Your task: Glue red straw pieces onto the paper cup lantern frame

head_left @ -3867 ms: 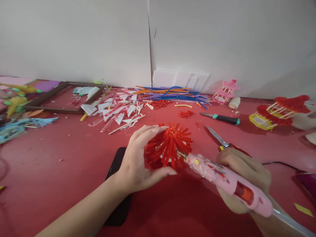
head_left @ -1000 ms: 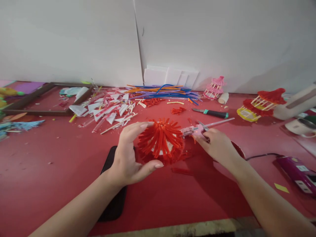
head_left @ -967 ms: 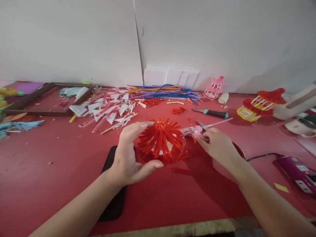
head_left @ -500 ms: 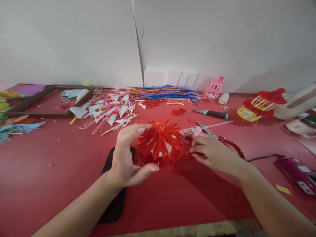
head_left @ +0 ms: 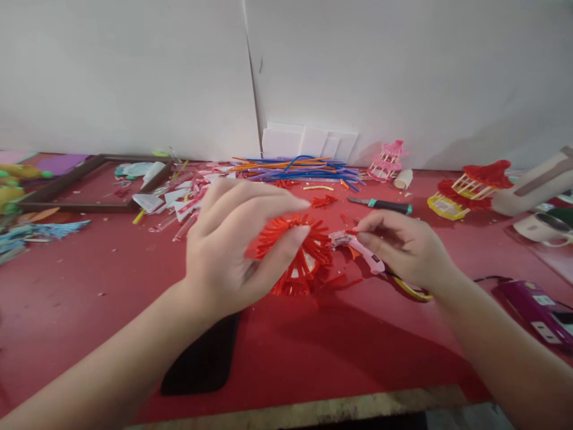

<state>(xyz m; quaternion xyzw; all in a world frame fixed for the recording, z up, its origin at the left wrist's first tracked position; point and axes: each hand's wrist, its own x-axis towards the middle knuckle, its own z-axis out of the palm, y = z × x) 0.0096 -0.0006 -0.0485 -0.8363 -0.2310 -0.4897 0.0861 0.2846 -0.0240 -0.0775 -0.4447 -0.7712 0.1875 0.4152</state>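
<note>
A round red piece made of many short fuzzy strips rests on the red table, with a whitish part showing between the strips. My left hand hovers over its left side, thumb and fingers apart, nothing between them. To the right, my right hand pinches a thin red strip between thumb and forefinger. Beneath that strip lies a pink glue gun, its tip end near the red piece. Loose red strips lie just right of the piece.
A black phone lies below my left wrist. Behind are coloured stems, a cutter knife, a pink tower and a red-and-yellow model. A purple power strip and a white mug are at the right.
My right hand has lifted from the loose strips and now has one in its pinch. My left hand has moved up over the red piece, its thumb and fingers nearer each other.
</note>
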